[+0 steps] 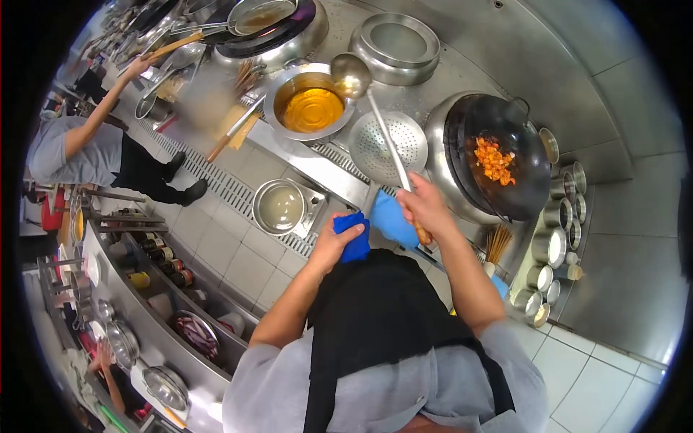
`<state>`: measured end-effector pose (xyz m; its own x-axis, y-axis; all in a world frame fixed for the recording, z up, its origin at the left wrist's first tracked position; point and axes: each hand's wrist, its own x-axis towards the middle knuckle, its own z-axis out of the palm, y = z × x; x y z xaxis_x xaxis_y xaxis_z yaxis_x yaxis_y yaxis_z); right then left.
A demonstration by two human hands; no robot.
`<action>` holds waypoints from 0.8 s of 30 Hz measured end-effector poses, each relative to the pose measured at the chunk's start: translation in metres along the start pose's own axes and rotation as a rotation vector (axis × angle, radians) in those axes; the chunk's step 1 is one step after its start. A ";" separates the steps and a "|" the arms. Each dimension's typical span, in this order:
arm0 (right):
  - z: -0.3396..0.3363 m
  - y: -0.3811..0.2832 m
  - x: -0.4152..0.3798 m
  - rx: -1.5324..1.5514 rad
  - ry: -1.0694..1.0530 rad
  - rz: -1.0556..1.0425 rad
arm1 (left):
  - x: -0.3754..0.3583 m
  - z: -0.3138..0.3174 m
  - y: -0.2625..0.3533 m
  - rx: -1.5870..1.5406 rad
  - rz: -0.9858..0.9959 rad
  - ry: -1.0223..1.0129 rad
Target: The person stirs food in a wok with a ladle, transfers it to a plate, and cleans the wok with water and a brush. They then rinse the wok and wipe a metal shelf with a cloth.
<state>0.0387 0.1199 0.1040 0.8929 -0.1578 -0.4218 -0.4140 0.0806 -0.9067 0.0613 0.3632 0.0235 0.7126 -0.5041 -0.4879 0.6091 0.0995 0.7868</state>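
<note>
My right hand (pixel 424 205) is wrapped round the handle of a long ladle (pixel 351 76), whose bowl is over the edge of a metal pot (pixel 277 85) of orange-brown oil (pixel 313 110). In my left hand (pixel 333 243) is a folded blue cloth (pixel 352 235), held in front of my black apron. A perforated strainer (pixel 388 146) lies under the ladle's shaft. To the right, a black wok (pixel 533 160) sits on the burner with orange-coloured food pieces (pixel 494 160) in it. Another blue cloth (pixel 394 218) hangs at the counter edge beside my right hand.
Several seasoning tins (pixel 557 213) line the right wall, near a bamboo brush (pixel 498 244). A pot of cloudy liquid (pixel 280 208) stands at the counter's front. A co-worker (pixel 79 151) works at upper left. Behind me, to the left, runs a steel counter (pixel 137 303) with bottles and bowls.
</note>
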 end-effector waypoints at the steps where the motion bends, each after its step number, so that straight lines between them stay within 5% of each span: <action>1: 0.009 0.001 0.010 -0.119 -0.031 0.010 | -0.004 -0.003 -0.001 -0.007 -0.008 0.010; 6: 0.037 0.000 0.044 -0.255 -0.136 0.019 | -0.008 -0.019 -0.005 -0.027 -0.007 0.051; 12: 0.049 0.001 0.040 -0.265 -0.020 -0.111 | -0.013 -0.013 -0.005 -0.034 -0.009 0.136; 15: 0.016 -0.006 0.029 0.457 -0.183 0.069 | -0.012 0.002 -0.011 -0.002 -0.004 0.133; 18: -0.046 0.000 -0.004 0.773 -0.327 -0.001 | -0.007 0.026 -0.022 0.055 0.017 0.114; 24: -0.181 0.038 -0.118 0.703 -0.091 -0.203 | 0.008 0.123 -0.045 0.007 -0.041 -0.003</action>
<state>-0.1149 -0.0368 0.1182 0.9637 -0.1565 -0.2164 -0.0554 0.6753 -0.7354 -0.0032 0.2497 0.0309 0.6860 -0.5099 -0.5191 0.6354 0.0722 0.7688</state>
